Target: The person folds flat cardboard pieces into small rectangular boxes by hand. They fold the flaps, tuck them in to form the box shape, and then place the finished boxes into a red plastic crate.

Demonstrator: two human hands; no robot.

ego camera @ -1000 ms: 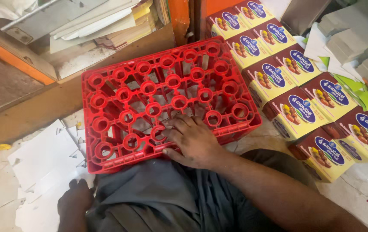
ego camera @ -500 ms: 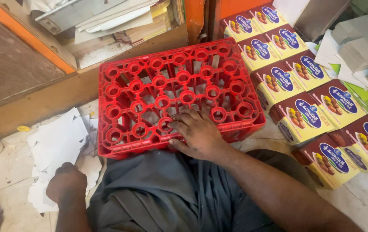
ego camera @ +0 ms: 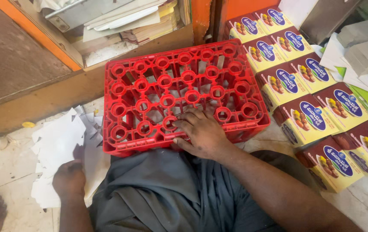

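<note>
Red crate [ego camera: 179, 92] lay upside down at centre frame, ring-patterned base up, its near edge against our grey-clothed lap [ego camera: 171, 197]. Our right hand [ego camera: 201, 133] rested flat on the crate's lower middle, fingers spread a little over the rings, gripping nothing. Our left hand [ego camera: 68, 179], lower left, was curled loosely with knuckles on the white paper sheets [ego camera: 57, 146] scattered over the floor; whether it pinched a sheet we could not tell. A row of yellow-and-maroon cartons [ego camera: 304, 92] ran down the right side, just beside the crate. We saw nothing on the crate, and no sheet or carton lifted, so we judged the work barely begun.
</note>
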